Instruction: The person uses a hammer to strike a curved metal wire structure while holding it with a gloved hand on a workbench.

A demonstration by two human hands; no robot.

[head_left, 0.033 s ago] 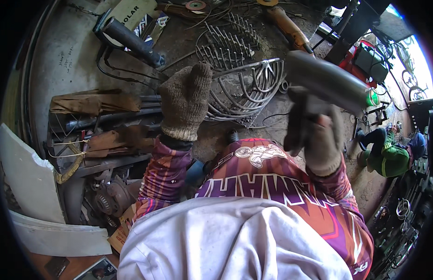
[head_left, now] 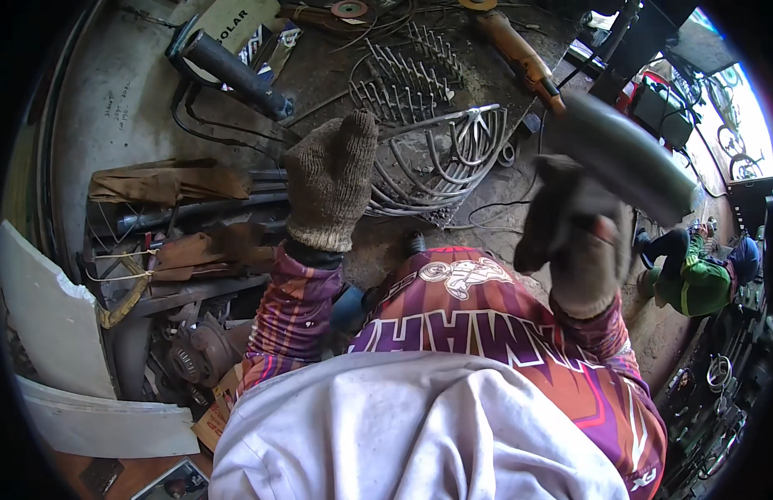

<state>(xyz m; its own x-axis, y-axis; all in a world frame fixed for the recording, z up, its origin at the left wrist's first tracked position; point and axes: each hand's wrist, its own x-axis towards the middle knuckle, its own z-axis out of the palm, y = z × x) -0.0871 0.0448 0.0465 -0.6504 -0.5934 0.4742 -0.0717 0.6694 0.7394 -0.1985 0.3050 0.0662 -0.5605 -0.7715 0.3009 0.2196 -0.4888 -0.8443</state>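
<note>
My left hand [head_left: 328, 187], in a brown knitted glove, is closed with the thumb up, beside a frame of curved metal rods [head_left: 436, 179]. Rods from the frame run behind the glove; what its fingers grip is hidden. On the right, my gloved right hand [head_left: 582, 242] holds up a hammer with a thick, cylindrical metal head [head_left: 628, 154]. Motion smears both hammer and glove, and the handle is mostly out of sight within the fist. The hammer head is apart from the rod frame, to its right.
Beyond the frame stand several upright metal pins [head_left: 403, 83] on the floor. An orange-brown cylindrical tool [head_left: 515, 54] lies at the far side, a dark pipe [head_left: 232, 71] at far left. Left are cloth-wrapped pieces [head_left: 165, 183]. A person in green [head_left: 695, 283] crouches at right.
My right hand and the hammer have shifted right, the hammer head also slightly down. My left hand and the rod frame stay in place.
</note>
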